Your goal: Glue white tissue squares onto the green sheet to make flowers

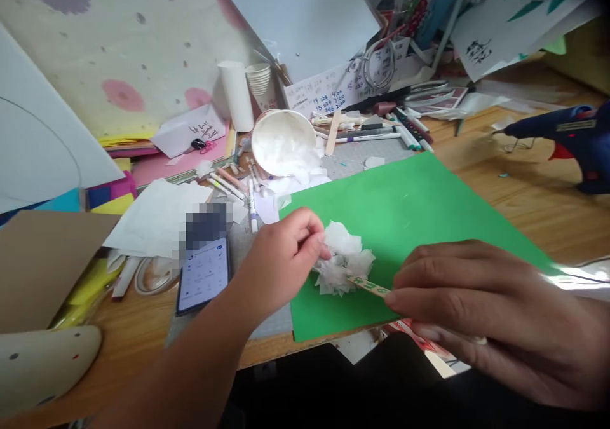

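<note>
A ruffled cluster of white tissue paper (pixel 344 251) lies on a green sheet (pixel 419 206). At its left edge, my left hand (pixel 290 251) is closed, thumb and fingertips pinched on the white paper. My right hand (pixel 481 302) grips a flat wooden craft stick (pixel 369 285) with green marks on it, coming in from the right. The stick's far end touches the lower right part of the cluster; whether it goes beneath the paper I cannot tell.
A tipped white paper tub (pixel 284 140) holding white scraps lies behind the green sheet. Several markers (pixel 366 133) and another wooden stick (pixel 333 133) are at the back. A phone (pixel 204 273) lies left of my left hand. A blue glue gun (pixel 562 136) stands at far right.
</note>
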